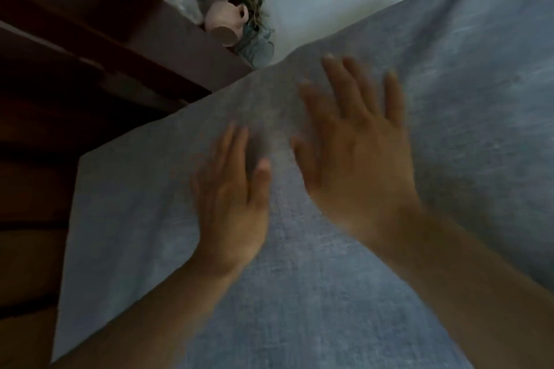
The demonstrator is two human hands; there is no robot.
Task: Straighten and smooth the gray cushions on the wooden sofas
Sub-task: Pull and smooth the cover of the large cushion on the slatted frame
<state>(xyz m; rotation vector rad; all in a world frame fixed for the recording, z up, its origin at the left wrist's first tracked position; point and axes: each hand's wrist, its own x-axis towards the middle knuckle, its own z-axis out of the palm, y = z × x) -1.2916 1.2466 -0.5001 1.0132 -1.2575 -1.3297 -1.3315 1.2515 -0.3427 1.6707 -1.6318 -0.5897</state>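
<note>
1. Both my hands, left hand (230, 207) and right hand (356, 141), lie flat with straight fingers, gripping nothing, on the gray cushion (299, 293) under me.
2. Pushing too hard toward the far edge could ruck the fabric.
3. A careless sweep might knock the pink jug (224, 22) just beyond.

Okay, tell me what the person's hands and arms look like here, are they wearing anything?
Both arms are bare to the frame edge: no sleeves show. The left hand and right hand wear no gloves, and no rings, watch or bracelets are visible, though motion blur hides fine detail.
</note>
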